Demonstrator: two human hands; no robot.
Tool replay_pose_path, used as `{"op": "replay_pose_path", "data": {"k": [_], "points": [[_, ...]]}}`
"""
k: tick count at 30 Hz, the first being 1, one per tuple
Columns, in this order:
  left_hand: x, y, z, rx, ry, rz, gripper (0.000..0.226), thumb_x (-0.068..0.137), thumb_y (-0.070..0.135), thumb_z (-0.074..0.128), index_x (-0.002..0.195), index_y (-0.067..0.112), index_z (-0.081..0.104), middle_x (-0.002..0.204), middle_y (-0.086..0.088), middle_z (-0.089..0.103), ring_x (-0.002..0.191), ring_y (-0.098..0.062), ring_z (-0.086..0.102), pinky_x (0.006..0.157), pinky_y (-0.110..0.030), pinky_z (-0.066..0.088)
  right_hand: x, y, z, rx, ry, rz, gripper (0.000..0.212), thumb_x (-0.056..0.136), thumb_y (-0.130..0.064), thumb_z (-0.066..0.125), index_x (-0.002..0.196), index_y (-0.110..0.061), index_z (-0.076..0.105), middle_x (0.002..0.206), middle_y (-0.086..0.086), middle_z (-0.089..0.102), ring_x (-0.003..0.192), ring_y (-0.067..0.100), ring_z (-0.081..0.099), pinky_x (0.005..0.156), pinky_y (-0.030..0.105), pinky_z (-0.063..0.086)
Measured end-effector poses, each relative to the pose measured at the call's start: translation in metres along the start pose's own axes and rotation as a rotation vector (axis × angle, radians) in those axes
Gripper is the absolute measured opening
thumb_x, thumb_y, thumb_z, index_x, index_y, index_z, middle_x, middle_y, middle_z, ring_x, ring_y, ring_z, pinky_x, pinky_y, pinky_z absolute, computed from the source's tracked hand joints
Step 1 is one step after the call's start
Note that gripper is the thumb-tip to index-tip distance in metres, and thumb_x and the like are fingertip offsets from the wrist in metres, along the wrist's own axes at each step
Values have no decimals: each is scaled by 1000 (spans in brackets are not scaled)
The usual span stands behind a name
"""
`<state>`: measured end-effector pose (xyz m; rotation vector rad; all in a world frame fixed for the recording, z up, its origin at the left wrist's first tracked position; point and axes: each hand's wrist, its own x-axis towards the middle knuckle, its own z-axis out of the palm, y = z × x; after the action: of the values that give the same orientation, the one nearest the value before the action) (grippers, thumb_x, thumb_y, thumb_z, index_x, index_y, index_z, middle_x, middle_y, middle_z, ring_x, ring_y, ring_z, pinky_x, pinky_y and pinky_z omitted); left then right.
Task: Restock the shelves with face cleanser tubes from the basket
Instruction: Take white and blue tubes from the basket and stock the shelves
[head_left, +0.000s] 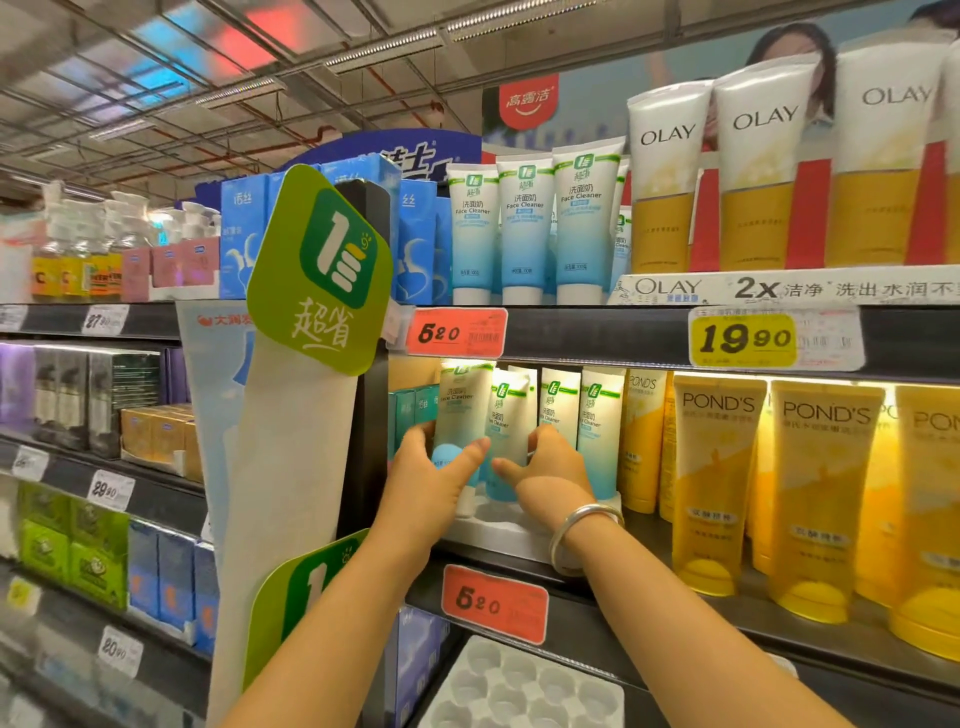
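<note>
Nearest, below both forearms, a white moulded tray (519, 691) with round cups lies on the lower shelf. Above it, under the wrists, a red price tag (493, 603) reads 5.20. The right wrist wears a silver bangle (584, 535).

Both hands reach into the middle shelf, close together but not touching. The left hand (434, 467) grips the leftmost face cleanser tube (462, 405), fingers behind it and thumb across its front. The right hand (550, 467) holds the next face cleanser tube (511, 421), which tilts slightly; its fingers curl round the tube's right edge.

Just right of the right hand two more blue-and-white tubes (584, 415) stand upright, then yellow Pond's tubes (717, 478). Left of the left hand hangs a green sign (324, 270). Farther up, above both hands, a row of matching cleanser tubes (524, 228) and Olay tubes (753, 166) stand on the top shelf.
</note>
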<state>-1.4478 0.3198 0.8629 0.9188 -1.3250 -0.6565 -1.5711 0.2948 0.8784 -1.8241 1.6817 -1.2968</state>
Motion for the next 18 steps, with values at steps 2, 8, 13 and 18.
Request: {"op": "replay_pose_path", "data": {"k": [2, 8, 13, 18], "points": [[1, 1, 1, 24, -17, 14, 44, 83, 30, 66, 123, 23, 48, 106, 10, 57, 91, -1, 55, 53, -3, 45, -1, 1, 1, 27, 2, 4, 28, 84, -25, 66, 88, -15, 40, 93, 2, 51, 85, 19, 52, 72, 27, 42], [10, 10, 3, 93, -38, 39, 41, 79, 25, 71, 117, 24, 55, 102, 12, 62, 96, -6, 59, 71, -14, 49, -2, 2, 0, 63, -4, 7, 28, 84, -23, 67, 89, -15, 41, 92, 3, 51, 84, 18, 51, 70, 26, 40], [14, 8, 4, 333, 12, 111, 52, 74, 22, 77, 120, 17, 55, 105, 6, 58, 98, -10, 55, 81, -23, 48, -3, 2, -1, 45, -12, 17, 29, 84, -25, 67, 92, -16, 40, 92, 2, 50, 85, 18, 49, 71, 26, 39], [19, 2, 3, 439, 65, 122, 67, 77, 21, 74, 136, 15, 41, 124, -3, 55, 112, -17, 51, 93, -31, 44, -3, 0, -1, 21, -3, 16, 32, 84, -23, 66, 106, -8, 49, 111, 11, 59, 103, 27, 57, 78, 29, 42]]}}
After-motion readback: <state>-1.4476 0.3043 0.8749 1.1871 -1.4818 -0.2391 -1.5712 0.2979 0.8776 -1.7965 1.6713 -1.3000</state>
